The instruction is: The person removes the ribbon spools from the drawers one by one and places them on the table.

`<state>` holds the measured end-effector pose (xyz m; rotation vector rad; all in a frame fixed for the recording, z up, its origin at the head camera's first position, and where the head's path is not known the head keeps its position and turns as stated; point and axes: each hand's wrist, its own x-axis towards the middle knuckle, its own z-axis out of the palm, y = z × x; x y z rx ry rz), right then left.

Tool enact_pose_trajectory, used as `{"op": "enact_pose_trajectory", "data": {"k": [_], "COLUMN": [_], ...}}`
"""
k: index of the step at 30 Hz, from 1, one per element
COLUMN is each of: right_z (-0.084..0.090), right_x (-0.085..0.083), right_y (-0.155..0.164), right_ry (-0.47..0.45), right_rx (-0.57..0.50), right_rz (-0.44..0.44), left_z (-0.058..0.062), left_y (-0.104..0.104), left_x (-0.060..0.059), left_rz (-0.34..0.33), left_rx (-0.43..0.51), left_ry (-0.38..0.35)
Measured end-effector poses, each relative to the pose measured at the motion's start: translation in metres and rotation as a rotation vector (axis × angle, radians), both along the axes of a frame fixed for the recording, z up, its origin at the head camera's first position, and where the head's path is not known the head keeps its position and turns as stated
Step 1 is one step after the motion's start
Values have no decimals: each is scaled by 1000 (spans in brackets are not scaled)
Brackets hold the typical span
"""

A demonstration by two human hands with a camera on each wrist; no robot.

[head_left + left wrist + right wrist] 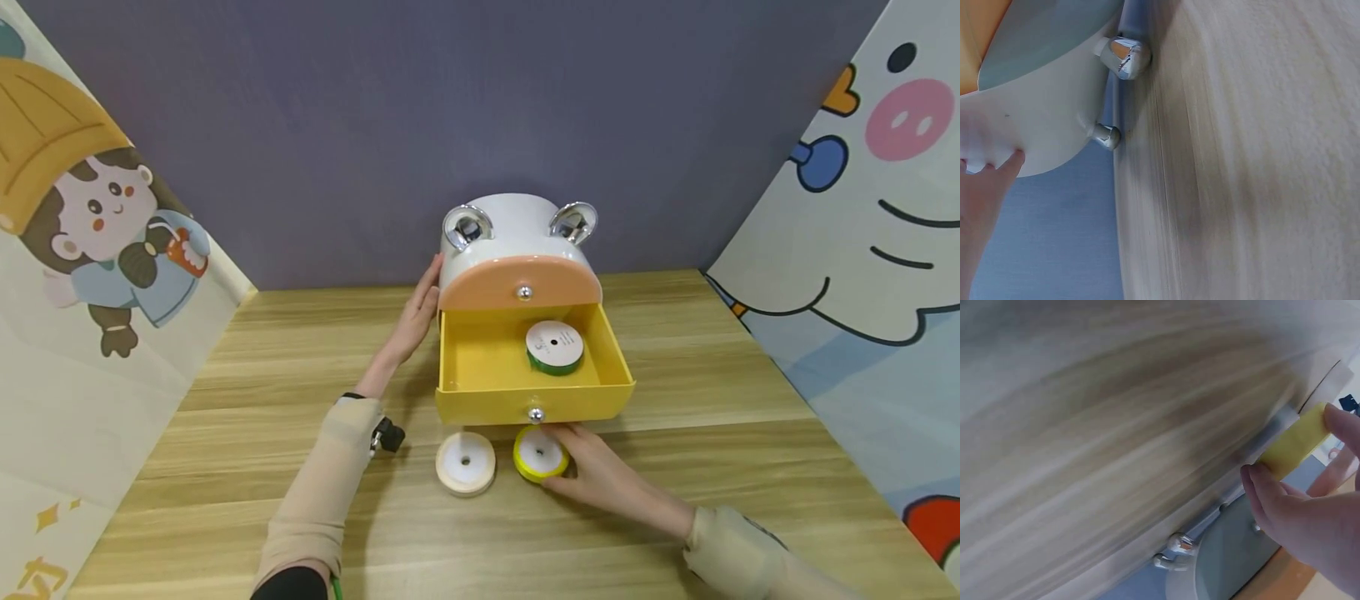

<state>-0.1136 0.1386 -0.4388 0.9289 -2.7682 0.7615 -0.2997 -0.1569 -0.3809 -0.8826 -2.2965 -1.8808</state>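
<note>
A small white drawer box (517, 221) with silver ears stands against the back panel. Its lower yellow drawer (480, 404) is pulled out, and a green ribbon roll (554, 346) with a white label lies inside. My left hand (414, 317) rests with extended fingers against the box's left side; its fingertips also show on the white wall in the left wrist view. Just in front of the drawer, my right hand (600, 471) pinches a yellow ribbon roll (538, 454) between thumb and fingers. Left of that lies a cream ribbon roll (466, 463), flat and untouched.
The orange upper drawer (517, 279) is closed. Everything stands on a wood-grain table (300, 358). A grey-blue panel (480, 100) rises behind, and cartoon-printed panels (847, 250) flank both sides. Silver feet (1107, 135) show under the box in the left wrist view.
</note>
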Motion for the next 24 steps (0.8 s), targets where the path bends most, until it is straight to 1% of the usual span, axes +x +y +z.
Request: {"op": "enact_pose_trajectory", "data": {"k": [1, 7, 8, 9, 17, 24], "right_z": [-1, -7, -8, -8, -10, -10], "right_x": [-1, -7, -7, -8, -9, -6], "right_y": [0, 0, 0, 0, -1, 0], "right_ry": [7, 57, 56, 51, -11, 1], "right_rx": [-2, -18, -19, -21, -1, 40], "right_rz": [-3, -14, -13, -12, -9, -25], "left_z": [-3, -4, -1, 0, -1, -2], "left_y": [0, 1, 1, 1, 0, 0], "left_x": [-3, -3, 0, 0, 0, -1], "left_rz": [6, 2, -4, -4, -6, -6], "left_rx": [-1, 20, 21, 17, 2, 6], "left_ry": [6, 6, -1, -4, -2, 2]}}
